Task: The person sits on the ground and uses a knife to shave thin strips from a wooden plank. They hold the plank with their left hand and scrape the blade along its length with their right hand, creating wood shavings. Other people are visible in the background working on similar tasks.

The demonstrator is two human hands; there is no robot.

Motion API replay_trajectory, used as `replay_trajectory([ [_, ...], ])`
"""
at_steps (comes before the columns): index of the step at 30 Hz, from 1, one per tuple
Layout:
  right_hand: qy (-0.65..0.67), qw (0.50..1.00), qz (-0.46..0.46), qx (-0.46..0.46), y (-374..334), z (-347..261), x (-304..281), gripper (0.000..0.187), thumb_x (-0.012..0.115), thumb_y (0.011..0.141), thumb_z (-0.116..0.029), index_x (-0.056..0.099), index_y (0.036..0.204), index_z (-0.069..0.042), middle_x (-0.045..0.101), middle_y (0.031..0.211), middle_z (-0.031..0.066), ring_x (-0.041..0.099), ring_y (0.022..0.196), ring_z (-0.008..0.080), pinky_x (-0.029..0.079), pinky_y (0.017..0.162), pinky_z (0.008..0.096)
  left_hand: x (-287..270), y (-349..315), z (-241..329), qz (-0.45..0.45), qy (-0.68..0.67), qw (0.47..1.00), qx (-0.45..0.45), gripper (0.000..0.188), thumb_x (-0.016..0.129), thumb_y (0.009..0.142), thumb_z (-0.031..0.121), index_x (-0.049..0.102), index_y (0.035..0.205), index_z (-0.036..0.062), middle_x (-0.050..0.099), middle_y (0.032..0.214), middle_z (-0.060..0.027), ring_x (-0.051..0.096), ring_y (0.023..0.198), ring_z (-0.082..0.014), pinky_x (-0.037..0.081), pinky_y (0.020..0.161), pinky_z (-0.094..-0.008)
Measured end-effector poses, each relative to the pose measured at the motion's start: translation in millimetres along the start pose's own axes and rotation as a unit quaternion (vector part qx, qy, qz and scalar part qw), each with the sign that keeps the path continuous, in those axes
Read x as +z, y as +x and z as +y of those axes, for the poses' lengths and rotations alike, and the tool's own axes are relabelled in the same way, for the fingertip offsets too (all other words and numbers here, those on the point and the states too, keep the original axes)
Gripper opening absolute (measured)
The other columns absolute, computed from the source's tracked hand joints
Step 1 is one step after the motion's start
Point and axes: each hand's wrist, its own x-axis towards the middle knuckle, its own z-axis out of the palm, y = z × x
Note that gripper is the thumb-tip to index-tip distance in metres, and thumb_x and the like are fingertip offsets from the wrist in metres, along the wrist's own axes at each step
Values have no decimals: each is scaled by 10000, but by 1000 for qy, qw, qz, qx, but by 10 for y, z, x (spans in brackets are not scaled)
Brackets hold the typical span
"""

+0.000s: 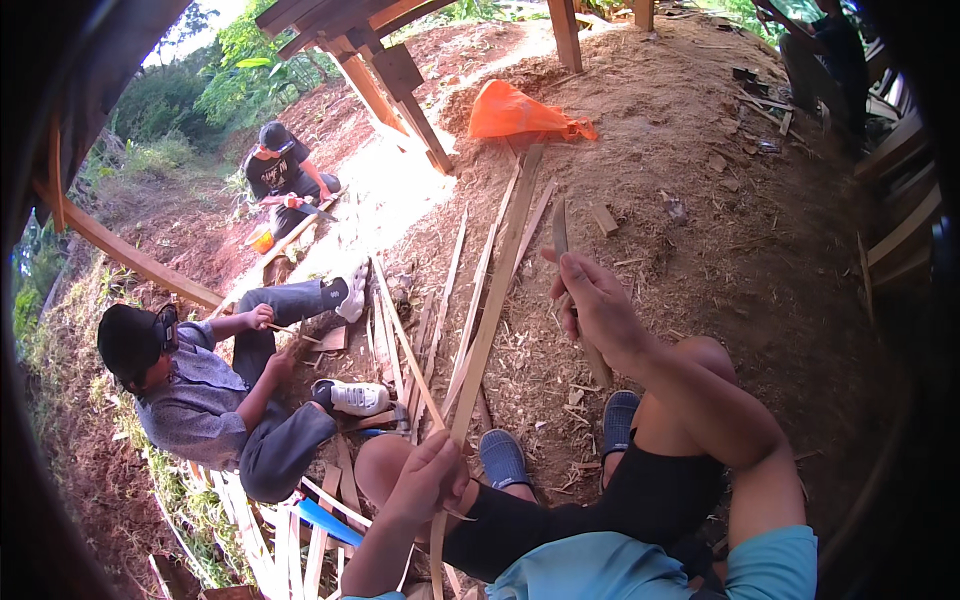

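I sit with my knees bent. My left hand [430, 478] is closed around a long flat wooden strip [492, 305], which runs from near my lap up to the orange sack. A thinner strip [408, 345] also reaches that hand; I cannot tell whether it is gripped too. My right hand [598, 305] is raised ahead of my right knee, with fingers wrapped round a long-handled knife [560, 228]. Its blade points up and away, while the handle extends below the hand. The knife is apart from the strip.
An orange sack [512, 112] lies ahead on chip-strewn dirt. More strips [455, 265] lie left of centre. At left one person [190, 405] sits close, holding a thin stick; another [285, 175] sits farther off with a blade. A third person [825, 60] is far right. Wooden posts [400, 90] stand ahead.
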Motion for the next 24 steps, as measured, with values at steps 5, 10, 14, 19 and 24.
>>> replay_trajectory([
  [5,86,992,51,74,-15,-97,115,406,535,910,-302,384,1177,-35,513,856,49,486,561,49,404,426,187,-25,-289,-371,-8,52,999,-12,259,355,978,245,493,1008,28,549,640,-72,488,465,-102,420,445,-203],
  [10,171,984,-20,46,-90,-120,134,375,563,893,-288,400,1143,-61,566,867,87,497,556,64,398,425,188,-90,-376,-512,-83,66,993,-49,271,368,968,244,473,1022,0,610,749,-136,605,582,-171,504,530,-251],
  [14,183,982,1,55,-176,-208,127,341,512,910,-333,430,1106,-66,590,862,101,495,540,66,402,436,196,-173,-359,-524,-156,70,981,-87,276,349,977,243,471,996,-4,616,810,-124,630,657,-178,527,603,-267],
  [19,231,972,25,30,-160,-358,-2,335,465,923,-379,447,1046,-68,614,880,121,496,537,67,415,452,204,-142,-309,-464,-160,109,977,-85,267,353,979,228,475,973,-9,617,820,-107,638,705,-174,529,641,-270],
  [24,116,992,40,-38,-55,-340,18,231,485,935,-285,445,1019,-74,623,885,116,501,505,65,409,433,189,-16,-131,-303,-188,130,973,27,333,399,952,222,409,1170,-30,585,997,-147,638,763,-214,524,695,-298],
])
